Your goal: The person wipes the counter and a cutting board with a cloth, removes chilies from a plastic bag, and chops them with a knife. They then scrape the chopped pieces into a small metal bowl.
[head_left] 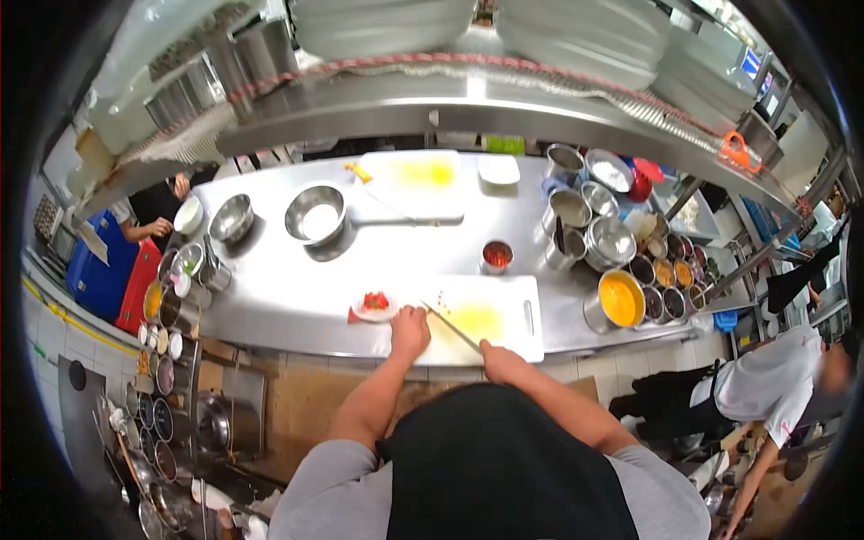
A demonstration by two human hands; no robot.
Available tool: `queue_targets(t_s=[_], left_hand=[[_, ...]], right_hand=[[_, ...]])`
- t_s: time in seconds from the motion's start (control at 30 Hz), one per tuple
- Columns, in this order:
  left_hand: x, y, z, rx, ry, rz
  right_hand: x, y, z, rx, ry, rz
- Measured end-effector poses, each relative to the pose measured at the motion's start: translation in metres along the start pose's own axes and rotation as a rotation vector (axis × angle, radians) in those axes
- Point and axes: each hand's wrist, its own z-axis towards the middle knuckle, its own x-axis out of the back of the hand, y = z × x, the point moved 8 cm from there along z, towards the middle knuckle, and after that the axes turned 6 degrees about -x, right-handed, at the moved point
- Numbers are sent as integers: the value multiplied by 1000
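Note:
My right hand (pixel 504 362) is closed around the handle of a knife (pixel 457 333), whose blade points up and left across the white cutting board (pixel 513 292). At the board's left side, near the knife's tip, my left hand (pixel 411 333) has its fingers curled down; whatever they hold is hidden. Beside it, a small clear dish (pixel 387 312) holds red chopped pieces (pixel 375 300). A few tiny bits lie on the board near the blade. Behind the board stands a small metal cup (pixel 496 257) with red diced pieces inside.
A steel bowl (pixel 315 214) and a second board (pixel 378 207) with another knife sit farther back. Metal pots and a yellow-filled container (pixel 619 299) crowd the right. A steel shelf (pixel 360 112) overhangs the table (pixel 270 297). A co-worker (pixel 760 378) stands at right; another person's hands (pixel 160 227) show at left.

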Motion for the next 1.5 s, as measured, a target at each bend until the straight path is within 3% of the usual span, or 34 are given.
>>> queue_targets(t_s=[0.5, 0.97, 1.5], left_hand=[[8, 9, 1, 19, 22, 20], [3, 7, 0, 105, -76, 30], [3, 4, 0, 106, -77, -20]], right_hand=[[9, 9, -2, -14, -57, -42], [21, 0, -26, -39, -95, 24], [-21, 12, -10, -32, -98, 95]])
